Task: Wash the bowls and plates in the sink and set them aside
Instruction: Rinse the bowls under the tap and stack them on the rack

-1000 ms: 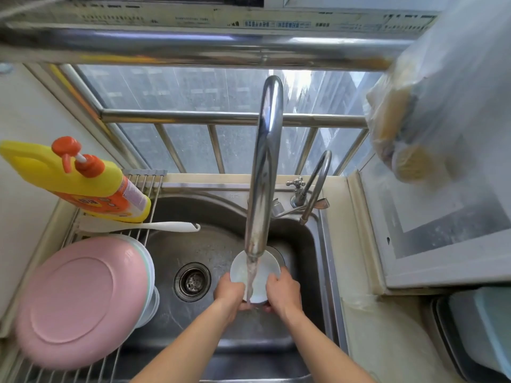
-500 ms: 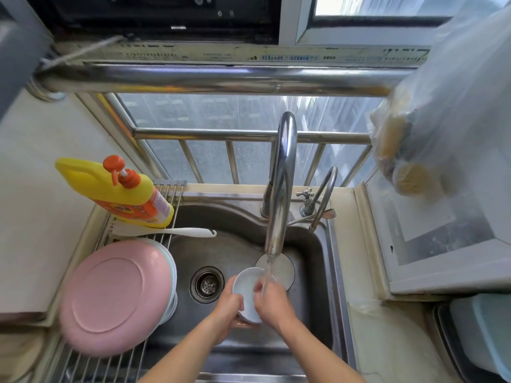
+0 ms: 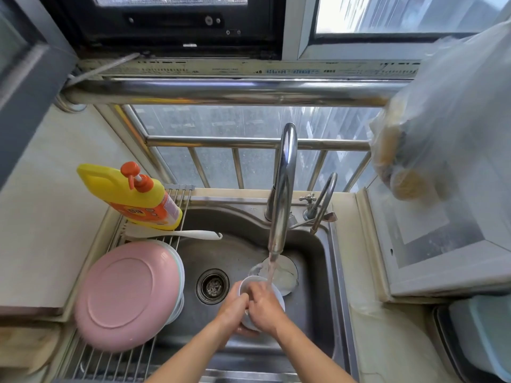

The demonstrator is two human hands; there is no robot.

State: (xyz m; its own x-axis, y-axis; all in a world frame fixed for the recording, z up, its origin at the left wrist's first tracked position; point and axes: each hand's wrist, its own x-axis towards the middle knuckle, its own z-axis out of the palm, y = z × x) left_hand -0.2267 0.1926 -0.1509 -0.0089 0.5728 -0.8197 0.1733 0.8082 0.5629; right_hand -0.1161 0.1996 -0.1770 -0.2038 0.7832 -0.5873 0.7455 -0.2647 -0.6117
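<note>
Head view: both hands hold a white bowl (image 3: 276,293) under the tap (image 3: 282,189) stream, inside the sink (image 3: 235,252). Left hand (image 3: 232,309) grips its rim; right hand (image 3: 265,308) covers its mouth. Pink plate (image 3: 124,294) leans left of the sink.

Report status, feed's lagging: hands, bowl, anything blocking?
Both hands, left hand and right hand, gripping white bowl under running faucet. Second dish behind it in sink. Nothing blocking.
</note>
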